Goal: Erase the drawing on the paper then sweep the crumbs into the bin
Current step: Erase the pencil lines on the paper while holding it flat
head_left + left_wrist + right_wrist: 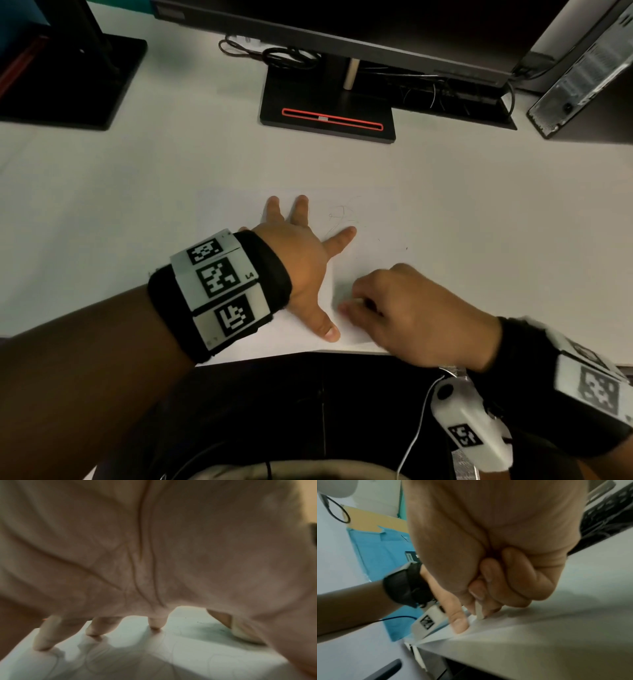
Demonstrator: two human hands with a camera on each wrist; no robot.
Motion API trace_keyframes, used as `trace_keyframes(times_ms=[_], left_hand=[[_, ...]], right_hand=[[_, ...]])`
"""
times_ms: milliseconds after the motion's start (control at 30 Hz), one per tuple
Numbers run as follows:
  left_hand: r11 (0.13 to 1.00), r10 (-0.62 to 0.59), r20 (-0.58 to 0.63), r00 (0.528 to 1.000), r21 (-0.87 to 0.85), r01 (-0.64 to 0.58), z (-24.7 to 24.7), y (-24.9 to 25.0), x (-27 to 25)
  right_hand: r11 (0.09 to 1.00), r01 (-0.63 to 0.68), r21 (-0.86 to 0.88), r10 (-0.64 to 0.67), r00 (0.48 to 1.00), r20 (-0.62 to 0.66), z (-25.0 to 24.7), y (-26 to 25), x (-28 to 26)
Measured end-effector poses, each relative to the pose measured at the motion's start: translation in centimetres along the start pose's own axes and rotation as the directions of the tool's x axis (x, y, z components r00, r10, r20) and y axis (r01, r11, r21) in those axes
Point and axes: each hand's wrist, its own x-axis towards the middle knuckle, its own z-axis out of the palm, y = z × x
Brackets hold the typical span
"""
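Dim, flat indoor light throughout, greyish on the white desk (102, 205). Soft shadows under the spread left hand (301, 260) and beneath its fingertips (155, 624) on the paper (180, 649). Motion blur on the right hand (411, 315). Wide-angle bending of the monitor (342, 31) along the far edge. Both wrist views soft, palms out of focus.

Office desk (171, 164) with monitors (342, 20) and desktop computer (589, 68).

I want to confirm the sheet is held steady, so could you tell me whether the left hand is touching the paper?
Touching. The left wrist view shows the left hand's fingertips pressed on the paper; the head view shows it spread flat.
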Motion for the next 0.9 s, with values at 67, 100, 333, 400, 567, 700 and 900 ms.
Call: trace_keyframes(times_ms=[67, 100, 333, 400, 567, 700, 900], left_hand=[[1.0, -0.003, -0.006, 1.0, -0.005, 0.003, 0.1, 0.0, 0.1], [1.0, -0.003, -0.007, 1.0, -0.004, 0.003, 0.1, -0.1, 0.2], [1.0, 0.007, -0.012, 1.0, -0.019, -0.007, 0.4, -0.2, 0.3], [1.0, 0.009, -0.019, 1.0, -0.016, -0.009, 0.5, -0.3, 0.5], [1.0, 0.008, -0.012, 1.0, -0.025, -0.009, 0.4, -0.3, 0.4], [1.0, 0.012, -0.014, 1.0, -0.026, -0.013, 0.4, -0.3, 0.5], [1.0, 0.013, -0.006, 1.0, -0.028, -0.013, 0.4, -0.3, 0.4]], right_hand=[[1.0, 0.013, 0.011, -0.013, 0.999, 0.033, 0.0, -0.2, -0.1], [1.0, -0.009, 0.011, 0.009, 1.0, 0.022, -0.4, 0.1, 0.2], [1.0, 0.018, -0.003, -0.018, 1.0, 0.003, 0.0, 0.0, 0.0], [1.0, -0.006, 0.009, 0.006, 1.0, 0.021, -0.3, 0.2, 0.1], [0.999, -0.037, -0.028, 0.036, 0.998, -0.059, -1.1, 1.1, 0.8], [0.998, 0.062, -0.008, -0.061, 0.997, 0.05, -0.4, 0.6, -0.1], [0.996, 0.065, -0.059, -0.067, 0.998, -0.016, -0.6, 0.9, -0.4]])
